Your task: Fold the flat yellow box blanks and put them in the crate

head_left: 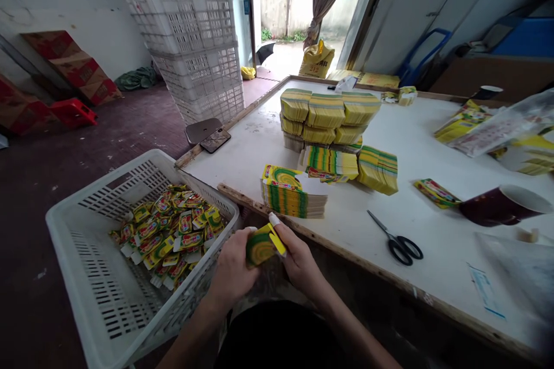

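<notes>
Both my hands hold one small yellow-and-green carton (262, 245) just below the table's front edge. My left hand (234, 268) wraps its left side. My right hand (298, 259) pinches its right side, a white cover on one fingertip. A stack of flat yellow-green carton blanks (292, 193) lies on the white table (433, 242) right above my hands. To my left stands a white plastic basket (82, 242) holding several folded cartons (168, 230).
Taller piles of blanks (329, 118) stand mid-table. Black scissors (396, 239) lie to the right, with a dark red cup (502, 204) on its side beyond. Two phones (208, 134) rest at the table's left corner. Stacked white crates (194, 46) stand on the floor behind.
</notes>
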A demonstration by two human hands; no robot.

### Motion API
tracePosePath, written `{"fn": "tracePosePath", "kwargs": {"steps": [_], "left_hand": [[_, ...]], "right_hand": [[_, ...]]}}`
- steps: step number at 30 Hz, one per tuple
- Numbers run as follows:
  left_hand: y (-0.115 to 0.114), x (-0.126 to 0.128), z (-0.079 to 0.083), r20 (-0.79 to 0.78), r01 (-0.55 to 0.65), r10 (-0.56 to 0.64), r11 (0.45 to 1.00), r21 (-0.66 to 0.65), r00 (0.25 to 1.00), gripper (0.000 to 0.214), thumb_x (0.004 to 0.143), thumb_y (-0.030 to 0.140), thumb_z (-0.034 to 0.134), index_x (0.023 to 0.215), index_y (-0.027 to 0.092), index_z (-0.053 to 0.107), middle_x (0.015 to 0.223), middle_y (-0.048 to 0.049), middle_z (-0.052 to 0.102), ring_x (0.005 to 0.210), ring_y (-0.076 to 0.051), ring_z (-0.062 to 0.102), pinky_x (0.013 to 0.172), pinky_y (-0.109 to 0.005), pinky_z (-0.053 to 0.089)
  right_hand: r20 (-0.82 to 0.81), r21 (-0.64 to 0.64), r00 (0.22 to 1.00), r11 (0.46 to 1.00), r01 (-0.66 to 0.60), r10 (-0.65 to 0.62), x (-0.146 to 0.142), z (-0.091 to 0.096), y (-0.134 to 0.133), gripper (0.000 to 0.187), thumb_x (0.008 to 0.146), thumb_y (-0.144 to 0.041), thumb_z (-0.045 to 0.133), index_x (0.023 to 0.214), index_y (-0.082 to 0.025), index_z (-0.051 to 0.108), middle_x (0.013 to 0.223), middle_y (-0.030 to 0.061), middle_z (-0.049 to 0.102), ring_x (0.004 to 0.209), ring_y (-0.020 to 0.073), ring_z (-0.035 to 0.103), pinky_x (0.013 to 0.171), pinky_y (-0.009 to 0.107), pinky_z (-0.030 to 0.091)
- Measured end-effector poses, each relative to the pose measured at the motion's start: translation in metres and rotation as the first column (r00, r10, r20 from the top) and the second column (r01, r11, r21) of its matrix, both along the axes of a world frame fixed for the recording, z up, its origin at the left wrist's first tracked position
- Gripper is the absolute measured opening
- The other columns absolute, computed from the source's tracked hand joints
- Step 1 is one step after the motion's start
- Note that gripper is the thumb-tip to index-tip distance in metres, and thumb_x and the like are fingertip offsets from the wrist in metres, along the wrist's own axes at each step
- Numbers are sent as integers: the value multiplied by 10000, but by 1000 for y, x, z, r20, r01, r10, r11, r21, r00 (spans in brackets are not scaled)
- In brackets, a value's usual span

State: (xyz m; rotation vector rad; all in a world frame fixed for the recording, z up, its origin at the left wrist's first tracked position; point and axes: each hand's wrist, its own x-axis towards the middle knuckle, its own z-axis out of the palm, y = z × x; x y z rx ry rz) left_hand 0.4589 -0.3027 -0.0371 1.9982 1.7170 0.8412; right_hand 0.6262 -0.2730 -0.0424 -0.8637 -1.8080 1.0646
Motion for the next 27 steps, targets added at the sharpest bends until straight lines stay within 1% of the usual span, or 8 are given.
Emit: {"fn": "tracePosePath", "kwargs": {"steps": [2, 4, 7, 9, 14, 19, 23, 27], "left_hand": [[1, -6, 8, 12, -13, 13, 998, -55, 1000, 506, 705, 206, 645, 1166, 192, 438, 1104, -97, 616, 1029, -274, 597, 888, -449, 494], [2, -9, 15, -11, -26, 25, 998, -61, 1000, 533, 693, 267, 688, 1165, 189, 452, 1101, -102, 636, 1014, -280, 615, 862, -431, 509], [2, -10, 21, -69, -18, 15, 999, -48, 998, 486, 733, 317, 666, 1159, 179, 477, 1079, -108, 652, 996, -285, 631, 843, -425, 517], [2, -8, 23, -86, 9, -12, 999, -36, 996, 454, 752, 319, 645, 1154, 180, 487, 1060, -100, 657, 974, -279, 638, 827, -418, 522], [0, -1, 18, -140, -19, 30, 997, 75, 990, 447, 760, 250, 615, 1172, 163, 465, 1046, -112, 648, 967, -286, 639, 809, -413, 534], [-1, 6, 15, -212, -9, 55, 977, 213, 976, 426, 770, 210, 597, 1167, 159, 453, 1038, -128, 635, 963, -297, 633, 809, -411, 536], [0, 4, 15, -189, -17, 56, 979, 202, 980, 448, 783, 244, 601, 1191, 164, 436, 1060, -129, 632, 993, -294, 629, 832, -407, 535], [-2, 2, 13, -222, -25, 66, 983, 183, 973, 515, 712, 187, 623, 1191, 179, 436, 1087, -126, 628, 997, -308, 626, 826, -425, 536]], "right_hand": [[88, 10, 992, 996, -94, 92, 3, 2, 2, 658, 902, -306, 576, 1487, -218, 289, 1554, 139, 246, 1426, 270, 249, 1137, 442, 294], [180, 11, 970, 986, -165, 160, 6, 6, 3, 650, 877, -331, 615, 1462, -218, 354, 1574, 158, 161, 1417, 299, 265, 1102, 432, 348], [245, 23, 955, 984, -178, 167, 10, 10, 8, 326, 921, -274, 526, 1224, -224, 634, 1537, 166, 287, 1338, 298, 423, 1040, 413, 421], [245, 48, 955, 982, -182, 165, 12, 13, 12, 255, 916, -208, 504, 1090, -217, 690, 1482, 159, 387, 1299, 275, 474, 1032, 401, 423], [67, 40, 993, 994, -101, 99, 3, 7, 6, 259, 896, -158, 491, 1128, -218, 590, 1385, 132, 465, 1261, 224, 486, 1042, 368, 405], [-222, -194, 959, 972, 134, -177, -17, -9, -10, 337, 943, -271, 477, 1281, -278, 484, 1346, 69, 533, 1253, 210, 492, 1063, 365, 389], [-245, -277, 959, 958, 69, -140, -13, -6, -8, 555, 925, -322, 530, 1445, -283, 341, 1494, 58, 402, 1347, 231, 404, 1122, 416, 320], [-218, -387, 974, 921, -32, -58, -1, 4, 2, 512, 901, -397, 558, 1380, -233, 483, 1407, 67, 518, 1292, 266, 475, 1111, 463, 332]]}}
